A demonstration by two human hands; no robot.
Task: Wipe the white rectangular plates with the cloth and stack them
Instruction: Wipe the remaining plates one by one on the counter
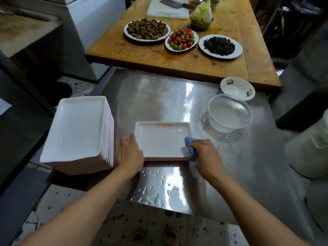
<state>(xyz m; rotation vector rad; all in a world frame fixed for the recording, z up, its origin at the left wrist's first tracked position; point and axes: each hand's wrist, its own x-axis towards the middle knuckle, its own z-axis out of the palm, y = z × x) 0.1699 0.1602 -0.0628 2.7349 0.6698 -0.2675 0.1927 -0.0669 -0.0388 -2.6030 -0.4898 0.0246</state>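
Fingers of the right hand (204, 151) are curled round a blue cloth (190, 148), pressing it onto the inner right corner of a white rectangular plate (159, 137). Only a bunched part of the cloth shows past the knuckles, one bit on the plate floor and another over its near right edge. The plate lies flat on the wet steel worktop (159, 96), near its front edge, with an orange mark on its far rim.

The left hand (130, 153) rests against the plate's left near corner, fingers straight and close together, the thumb lying along the plate's left rim. It curls round nothing. Its back lies just beside a tall stack of plates (79, 132) of the same white rectangular kind, which stands on the left side of the worktop and leans a little in this wide view.

Water drops lie on the steel in front of the plate. To the right stands a clear plastic bowl (229, 114) with water in it, and just behind that a small white dish (237, 88) with red cherry prints. Farther back, a wooden table (177, 57) carries plates of peanuts (147, 29), small tomatoes (182, 39) and dark greens (220, 45).
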